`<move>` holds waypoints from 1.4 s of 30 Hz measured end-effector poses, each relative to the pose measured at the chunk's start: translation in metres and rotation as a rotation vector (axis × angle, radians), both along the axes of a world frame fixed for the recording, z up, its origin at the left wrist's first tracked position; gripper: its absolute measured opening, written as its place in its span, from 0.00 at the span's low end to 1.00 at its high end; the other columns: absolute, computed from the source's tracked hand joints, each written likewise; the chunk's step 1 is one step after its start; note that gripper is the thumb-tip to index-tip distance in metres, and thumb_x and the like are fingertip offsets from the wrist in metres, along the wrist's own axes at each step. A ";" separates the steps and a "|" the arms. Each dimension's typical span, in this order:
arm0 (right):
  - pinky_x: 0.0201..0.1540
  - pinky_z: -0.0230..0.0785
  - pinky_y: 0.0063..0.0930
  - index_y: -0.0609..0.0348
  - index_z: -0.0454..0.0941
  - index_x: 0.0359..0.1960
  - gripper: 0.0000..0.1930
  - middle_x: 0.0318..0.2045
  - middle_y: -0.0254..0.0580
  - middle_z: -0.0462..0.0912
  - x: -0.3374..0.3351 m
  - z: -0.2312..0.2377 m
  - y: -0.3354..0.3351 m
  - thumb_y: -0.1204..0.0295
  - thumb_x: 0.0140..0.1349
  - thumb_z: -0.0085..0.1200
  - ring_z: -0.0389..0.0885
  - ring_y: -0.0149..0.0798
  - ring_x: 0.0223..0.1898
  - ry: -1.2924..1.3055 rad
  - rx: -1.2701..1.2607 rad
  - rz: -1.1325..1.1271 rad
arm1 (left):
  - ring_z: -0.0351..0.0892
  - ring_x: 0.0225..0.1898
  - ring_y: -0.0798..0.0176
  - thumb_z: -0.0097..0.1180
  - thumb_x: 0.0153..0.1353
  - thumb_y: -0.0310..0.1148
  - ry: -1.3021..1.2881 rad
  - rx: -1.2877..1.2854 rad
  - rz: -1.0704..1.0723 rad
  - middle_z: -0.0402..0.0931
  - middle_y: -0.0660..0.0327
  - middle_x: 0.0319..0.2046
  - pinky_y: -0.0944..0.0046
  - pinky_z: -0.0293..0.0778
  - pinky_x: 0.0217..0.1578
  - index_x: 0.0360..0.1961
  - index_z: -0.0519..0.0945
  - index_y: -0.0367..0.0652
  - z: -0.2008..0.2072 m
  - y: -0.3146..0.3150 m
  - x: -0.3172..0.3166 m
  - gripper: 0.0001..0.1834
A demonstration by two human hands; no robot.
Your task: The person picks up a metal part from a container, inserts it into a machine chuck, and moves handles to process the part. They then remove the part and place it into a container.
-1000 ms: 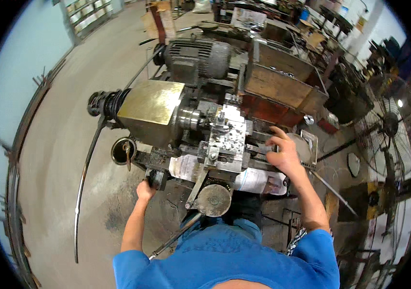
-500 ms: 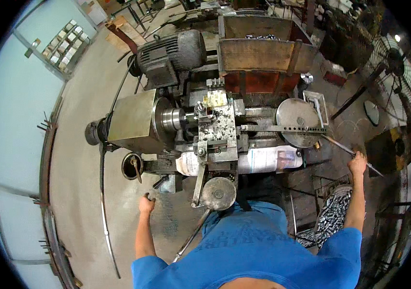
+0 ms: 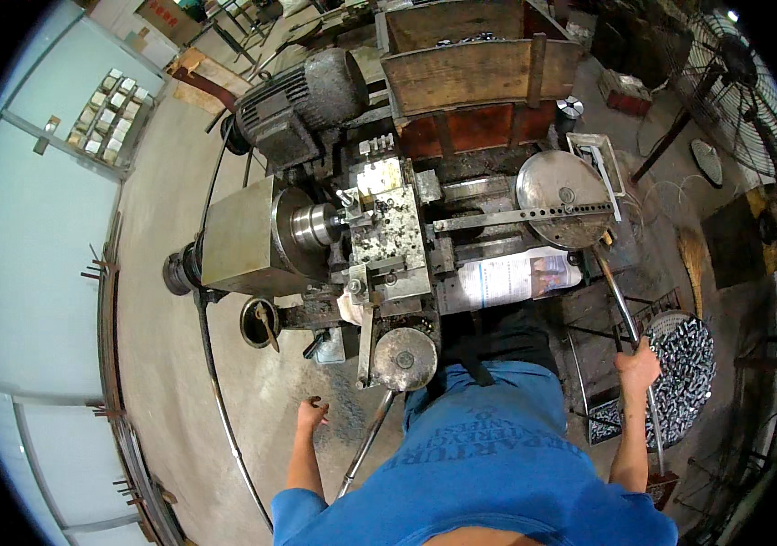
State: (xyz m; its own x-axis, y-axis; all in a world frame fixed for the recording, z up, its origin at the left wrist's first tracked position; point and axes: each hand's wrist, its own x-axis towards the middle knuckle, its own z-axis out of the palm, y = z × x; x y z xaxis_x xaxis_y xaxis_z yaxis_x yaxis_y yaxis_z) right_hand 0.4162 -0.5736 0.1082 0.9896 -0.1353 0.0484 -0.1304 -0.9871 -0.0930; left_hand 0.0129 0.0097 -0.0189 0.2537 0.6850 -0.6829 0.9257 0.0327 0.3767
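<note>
1. Concrete floor is spreading under the setup, pale wall panels standing far left.
2. Right hand: fingers are wrapping around the metal lever, clamped on.
3. Left hand: fingers are curling loosely above the floor; can't tell if they're gripping anything.
4. Lever is slanting from near the round plate down past the right hand, alongside a heap of small metal parts.
5. Perforated bar is crossing the plate, reaching toward the tool slide.
6. Smaller disc is sitting near the person's waist.
7. Chuck is facing the slide from the left; motor and wooden crate are standing behind.
</note>
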 end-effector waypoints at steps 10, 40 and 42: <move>0.30 0.68 0.50 0.59 0.73 0.34 0.20 0.23 0.56 0.78 0.000 0.008 0.004 0.60 0.38 0.51 0.76 0.60 0.26 0.039 -0.020 -0.004 | 0.79 0.17 0.59 0.57 0.50 0.29 -0.032 0.042 -0.054 0.79 0.50 0.25 0.62 0.75 0.21 0.50 0.70 0.29 0.007 0.023 0.017 0.25; 0.46 0.66 0.36 0.63 0.77 0.38 0.22 0.38 0.52 0.77 0.113 0.112 0.182 0.71 0.35 0.54 0.74 0.52 0.40 -0.337 0.645 0.797 | 0.78 0.32 0.45 0.53 0.53 0.48 0.105 0.698 -0.528 0.78 0.49 0.30 0.49 0.73 0.32 0.33 0.75 0.42 -0.015 0.050 0.106 0.19; 0.45 0.66 0.38 0.62 0.77 0.38 0.24 0.36 0.52 0.77 0.105 0.125 0.236 0.68 0.33 0.56 0.74 0.53 0.39 -0.303 0.704 0.992 | 0.78 0.33 0.46 0.56 0.53 0.46 0.119 0.614 -0.473 0.78 0.49 0.30 0.50 0.73 0.33 0.36 0.76 0.41 -0.006 0.048 0.107 0.19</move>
State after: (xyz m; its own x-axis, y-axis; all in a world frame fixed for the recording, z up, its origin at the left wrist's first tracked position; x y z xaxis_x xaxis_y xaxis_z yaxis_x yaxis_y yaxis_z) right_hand 0.5210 -0.3379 0.2334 0.6411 0.5718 0.5118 0.7586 -0.3713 -0.5354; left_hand 0.1195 0.0573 -0.0247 0.5613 0.7864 -0.2579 0.8249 -0.5569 0.0971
